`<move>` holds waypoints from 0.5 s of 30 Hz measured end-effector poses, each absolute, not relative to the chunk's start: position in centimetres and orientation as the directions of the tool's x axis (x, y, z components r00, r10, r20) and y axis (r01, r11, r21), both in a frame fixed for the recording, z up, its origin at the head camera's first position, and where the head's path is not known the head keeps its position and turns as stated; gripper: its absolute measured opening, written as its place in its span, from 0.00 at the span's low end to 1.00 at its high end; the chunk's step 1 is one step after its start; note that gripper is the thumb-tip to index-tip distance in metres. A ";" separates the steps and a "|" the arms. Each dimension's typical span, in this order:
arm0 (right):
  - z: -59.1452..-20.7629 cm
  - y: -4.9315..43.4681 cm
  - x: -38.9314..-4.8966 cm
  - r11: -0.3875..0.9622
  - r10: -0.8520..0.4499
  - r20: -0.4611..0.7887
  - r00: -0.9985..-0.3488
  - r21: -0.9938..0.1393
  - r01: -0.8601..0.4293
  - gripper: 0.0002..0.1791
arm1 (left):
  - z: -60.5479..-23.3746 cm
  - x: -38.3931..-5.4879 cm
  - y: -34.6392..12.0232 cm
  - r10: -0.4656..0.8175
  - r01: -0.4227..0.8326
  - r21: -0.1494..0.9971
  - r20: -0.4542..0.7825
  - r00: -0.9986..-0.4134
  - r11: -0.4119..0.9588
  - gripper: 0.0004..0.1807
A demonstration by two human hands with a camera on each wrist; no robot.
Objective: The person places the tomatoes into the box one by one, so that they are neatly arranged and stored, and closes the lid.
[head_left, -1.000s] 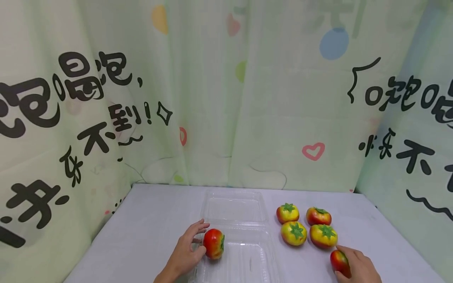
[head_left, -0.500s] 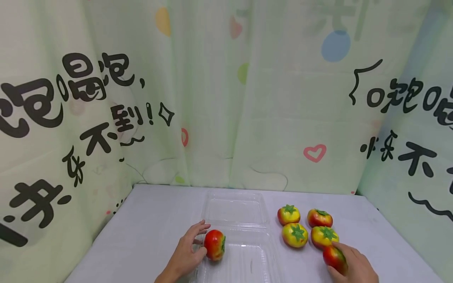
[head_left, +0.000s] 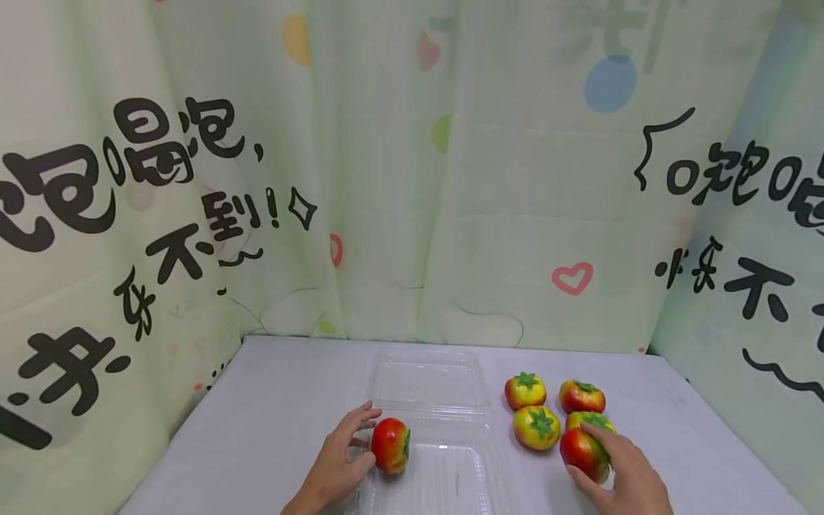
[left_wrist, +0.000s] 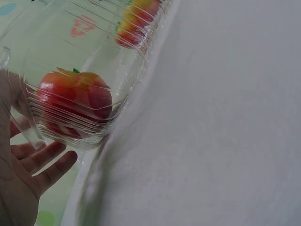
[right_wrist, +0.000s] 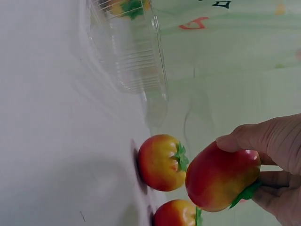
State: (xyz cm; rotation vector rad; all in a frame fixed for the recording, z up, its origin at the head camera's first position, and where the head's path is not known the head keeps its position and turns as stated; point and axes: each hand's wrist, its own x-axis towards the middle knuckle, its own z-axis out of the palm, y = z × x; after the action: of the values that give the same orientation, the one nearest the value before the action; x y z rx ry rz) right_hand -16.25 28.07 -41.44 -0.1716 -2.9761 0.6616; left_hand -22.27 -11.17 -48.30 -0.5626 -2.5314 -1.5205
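In the head view, a red tomato (head_left: 390,447) with a green leafy top lies on its side in the left part of a clear plastic clamshell box (head_left: 450,486). My left hand (head_left: 336,461) rests at the box's left side, fingers loosely spread around the wall nearest that tomato. The left wrist view shows these fingers (left_wrist: 49,162) outside the clear wall. My right hand (head_left: 627,472) pinches a red and yellow-green tomato (head_left: 581,455) between thumb and fingers. This tomato overlaps a yellow tomato (head_left: 590,420) behind it, hiding much of it.
The box's lid (head_left: 428,379) lies folded back behind its base. Right of the box sit more tomatoes: two at the back (head_left: 524,391), (head_left: 582,396) and a yellow one (head_left: 537,428) in front. A printed curtain (head_left: 502,214) encloses the white table (head_left: 257,415).
My right hand has moved left and slightly up with the tomato, from the table's right side to in front of the grouped tomatoes. The left hand and its nearby tomato have stayed put.
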 end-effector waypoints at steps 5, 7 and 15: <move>-40.9 26.5 -16.1 0.892 0.132 0.114 -0.985 -0.448 0.068 0.42 | -48.4 -22.3 -11.2 0.250 0.387 0.823 0.306 -0.919 0.416 0.32; -40.7 25.8 -16.0 0.888 0.133 0.138 -0.981 -0.455 0.057 0.42 | -48.4 -22.3 -11.2 0.252 0.388 0.824 0.306 -0.918 0.413 0.32; -40.3 23.5 -15.9 0.862 0.129 0.177 -0.976 -0.506 0.022 0.41 | -48.3 -22.3 -11.2 0.252 0.376 0.830 0.292 -0.923 0.412 0.32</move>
State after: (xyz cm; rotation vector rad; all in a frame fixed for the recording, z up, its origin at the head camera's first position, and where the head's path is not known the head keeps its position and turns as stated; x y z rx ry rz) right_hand -15.92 23.54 -40.31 -0.1159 -2.8316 0.7665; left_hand -22.30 -11.17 -48.31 -0.5661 -2.5354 -1.5395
